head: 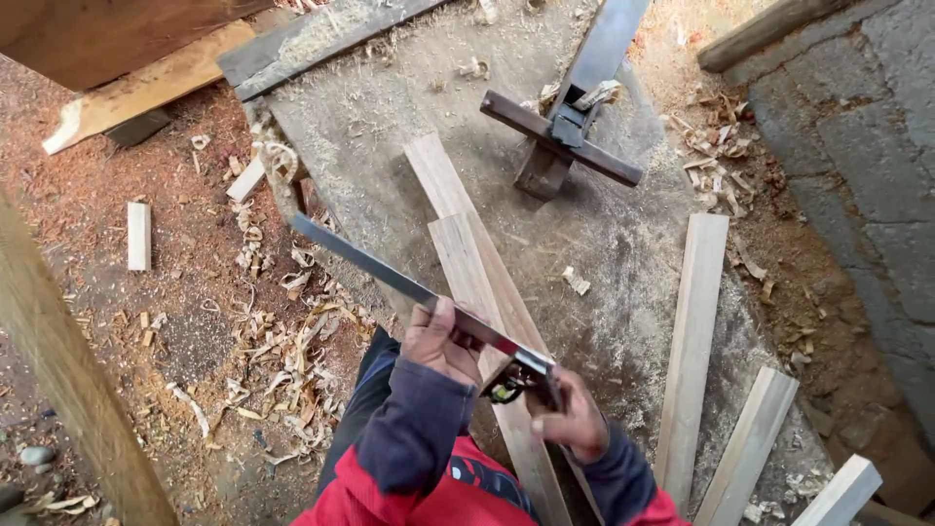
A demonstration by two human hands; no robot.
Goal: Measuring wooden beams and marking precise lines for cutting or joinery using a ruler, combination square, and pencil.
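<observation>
From my remote view, taking the wood strip (477, 282) I'm checking as the landmark: far to its left, curly shavings (282, 351) and a short offcut (139, 236) lie on the sawdust floor. Just left of the strip, my left hand (440, 341) is closed on the steel blade of the combination square (409, 287), thumb on top, and the blade runs up and left across the strip. Right at the strip, my right hand (573, 424) is clamped around the square's dark head. Beyond the strip stands a dark cross-shaped wooden stand (560, 141); to its right lie three loose planks (693, 331). My worry is the head sitting on sawdust rather than flush wood, which would throw the reading off; the strip also looks unclamped, so pressure could shift it.
</observation>
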